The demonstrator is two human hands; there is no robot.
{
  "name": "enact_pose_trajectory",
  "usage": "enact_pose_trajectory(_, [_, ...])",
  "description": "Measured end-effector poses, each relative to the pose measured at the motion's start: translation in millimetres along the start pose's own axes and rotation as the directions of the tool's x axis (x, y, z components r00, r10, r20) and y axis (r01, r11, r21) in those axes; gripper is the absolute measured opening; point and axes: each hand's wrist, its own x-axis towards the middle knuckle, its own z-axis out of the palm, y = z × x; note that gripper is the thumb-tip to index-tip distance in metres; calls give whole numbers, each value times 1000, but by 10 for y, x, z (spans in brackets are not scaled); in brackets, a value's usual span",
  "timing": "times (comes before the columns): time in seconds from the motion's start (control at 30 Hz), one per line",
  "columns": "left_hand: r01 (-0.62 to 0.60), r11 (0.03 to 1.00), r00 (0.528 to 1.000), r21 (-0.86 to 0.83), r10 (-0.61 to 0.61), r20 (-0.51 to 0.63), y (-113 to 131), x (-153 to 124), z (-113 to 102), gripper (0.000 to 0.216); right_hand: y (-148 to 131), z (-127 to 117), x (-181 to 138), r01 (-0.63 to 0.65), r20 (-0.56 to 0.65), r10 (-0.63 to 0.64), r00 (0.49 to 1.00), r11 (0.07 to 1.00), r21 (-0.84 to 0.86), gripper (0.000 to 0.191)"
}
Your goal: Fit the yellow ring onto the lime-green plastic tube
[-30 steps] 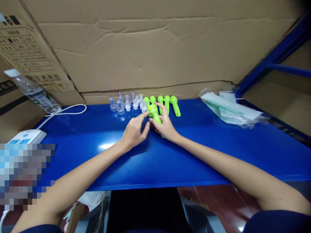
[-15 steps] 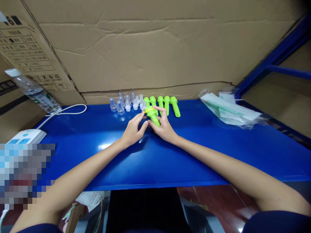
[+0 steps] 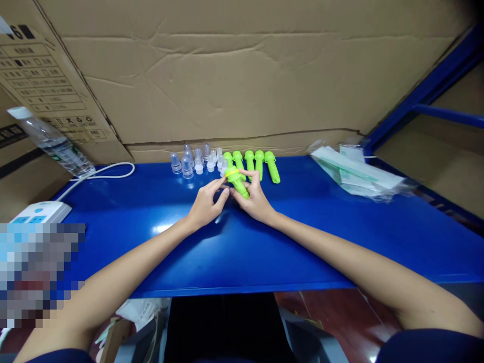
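The right hand (image 3: 256, 199) gripped a green tube (image 3: 239, 186) mid-frame; the left hand (image 3: 205, 204), fingers (image 3: 216, 185) parted, touched its head (image 3: 232, 174). The tube had shifted slightly left, so work apparently continued at that end. Clear caps (image 3: 187, 167) stood farther up the worktop (image 3: 234, 257).

Brown cardboard (image 3: 242, 91) behind blue table (image 3: 242, 257).

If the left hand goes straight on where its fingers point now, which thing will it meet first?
The left hand would most likely first meet the green piece held by the right hand: the left fingertips are right by its yellow-banded end, though contact is unclear.
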Motion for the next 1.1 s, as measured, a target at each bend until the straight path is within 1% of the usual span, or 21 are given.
enact_pose_trajectory(0.13, [35, 998, 999, -61, -35, -6, -1, 10, 0, 34, 11, -5, 13, 13, 2, -13, 1000, 999, -35, 43])
enact_pose_trajectory(0.27, [82, 983, 997, -165, -81, 9, 18, 23, 0, 37, 13, -14, 17, 102, 49, -97, 994, 991, -91, 47])
enact_pose_trajectory(0.4, [77, 968, 996, -239, -67, 50, 44, 30, 1, 43, -2, -35, -7, 194, 128, -175, 976, 970, -148, 59])
enact_pose_trajectory(0.47, [73, 960, 997, -272, -59, 58, 45, 31, 1, 45, -20, -47, -19, 209, 147, -183, 972, 961, -181, 63])
enact_pose_trajectory(0.53, [75, 952, 996, -295, -59, 62, 36, 31, 1, 46, -38, -54, -24, 216, 149, -188, 971, 955, -201, 62])
enact_pose_trajectory(0.73, [103, 951, 994, -293, -89, 60, 13, 34, -5, 41, -38, -46, -19, 239, 116, -219, 969, 951, -199, 61])
enact_pose_trajectory(0.83, [109, 954, 993, -280, -93, 69, 19, 39, -10, 37, -22, -39, -21, 231, 112, -212, 971, 952, -203, 59])
enact_pose_trajectory(1.1, [69, 968, 997, -242, -57, 60, -25, 31, 10, 19, 15, -45, -21, 238, 120, -214, 969, 939, -249, 44])
